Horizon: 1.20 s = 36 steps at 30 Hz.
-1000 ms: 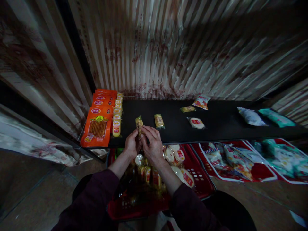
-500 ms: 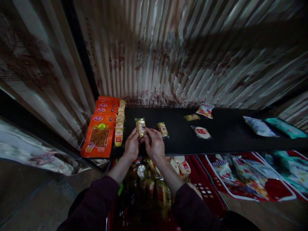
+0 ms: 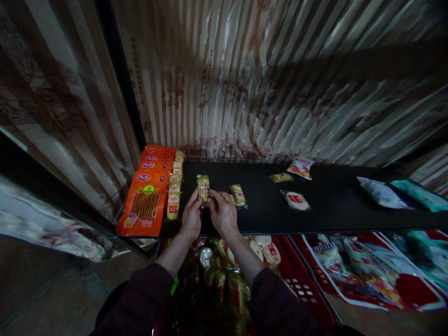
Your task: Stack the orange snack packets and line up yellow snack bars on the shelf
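Between both hands is a small clear-wrapped snack pack (image 3: 203, 186), pale yellow and standing lengthwise above the black shelf (image 3: 259, 217). My left hand (image 3: 192, 217) pinches its lower left side. The fingers of my right hand (image 3: 224, 213) close on its lower right side. Just right of my right hand lies a similar wrapped snack pack (image 3: 238, 195). To the left, a row of small yellow packs (image 3: 173, 200) runs front to back, beside overlapping orange snack bags (image 3: 145, 205).
Farther right on the shelf lie a flat wrapped snack (image 3: 280, 178), a round white cracker pack (image 3: 296, 200), a red-white bag (image 3: 300, 167), a pale bag (image 3: 381, 192) and a teal bag (image 3: 422, 195). Below stand red baskets (image 3: 306, 284) with packaged snacks. A dark post (image 3: 122, 70) rises at left.
The view has tilted slightly, so the shelf appears lower. Both hands keep the snack pack at nearly the same spot, with it turned a little more upright.
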Tool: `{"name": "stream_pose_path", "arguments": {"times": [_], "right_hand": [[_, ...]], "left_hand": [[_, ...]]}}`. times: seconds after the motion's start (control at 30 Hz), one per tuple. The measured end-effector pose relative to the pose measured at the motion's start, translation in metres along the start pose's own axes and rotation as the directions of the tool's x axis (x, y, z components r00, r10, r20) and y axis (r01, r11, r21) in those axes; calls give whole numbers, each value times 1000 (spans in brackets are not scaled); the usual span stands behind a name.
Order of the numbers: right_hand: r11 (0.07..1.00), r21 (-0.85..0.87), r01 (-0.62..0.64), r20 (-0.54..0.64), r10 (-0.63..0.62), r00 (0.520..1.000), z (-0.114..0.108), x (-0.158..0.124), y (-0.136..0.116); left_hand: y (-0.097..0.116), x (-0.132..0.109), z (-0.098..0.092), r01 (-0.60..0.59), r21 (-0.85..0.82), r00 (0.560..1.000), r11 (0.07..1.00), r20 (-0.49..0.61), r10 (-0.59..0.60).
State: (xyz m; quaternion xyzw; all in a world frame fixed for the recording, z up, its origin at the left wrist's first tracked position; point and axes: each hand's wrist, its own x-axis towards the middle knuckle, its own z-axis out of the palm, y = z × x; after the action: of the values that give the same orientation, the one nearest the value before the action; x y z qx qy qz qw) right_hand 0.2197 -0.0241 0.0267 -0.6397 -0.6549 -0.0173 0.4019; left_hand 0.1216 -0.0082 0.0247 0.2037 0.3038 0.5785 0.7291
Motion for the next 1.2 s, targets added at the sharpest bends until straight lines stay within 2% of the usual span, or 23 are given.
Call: {"name": "stream_pose_path", "arguments": {"times": [0.27, 0.5, 0.67, 0.83, 0.97, 1.2], "right_hand": [[996, 76, -35, 26, 33, 999, 4, 2, -3], [977, 189, -98, 66, 87, 994, 6, 4, -8], [923, 320, -215, 111, 188, 976, 9, 5, -8], [763, 549, -341, 247, 241, 939, 15, 6, -6], [682, 611, -403, 297, 274, 915, 20, 7, -2], [644, 632, -432, 299, 312, 902, 22, 8, 0]], "left_hand": [[-5, 4, -8, -54, 63, 998, 997, -25, 55], [-1, 6, -9, -194, 249, 976, 949, -52, 213], [2, 6, -11, -316, 448, 934, 836, -7, 357], [5, -1, -8, -388, 654, 879, 650, 51, 473], [3, -5, -8, -406, 748, 864, 526, 126, 488], [-3, -8, -12, -414, 773, 869, 481, 179, 461]]}}
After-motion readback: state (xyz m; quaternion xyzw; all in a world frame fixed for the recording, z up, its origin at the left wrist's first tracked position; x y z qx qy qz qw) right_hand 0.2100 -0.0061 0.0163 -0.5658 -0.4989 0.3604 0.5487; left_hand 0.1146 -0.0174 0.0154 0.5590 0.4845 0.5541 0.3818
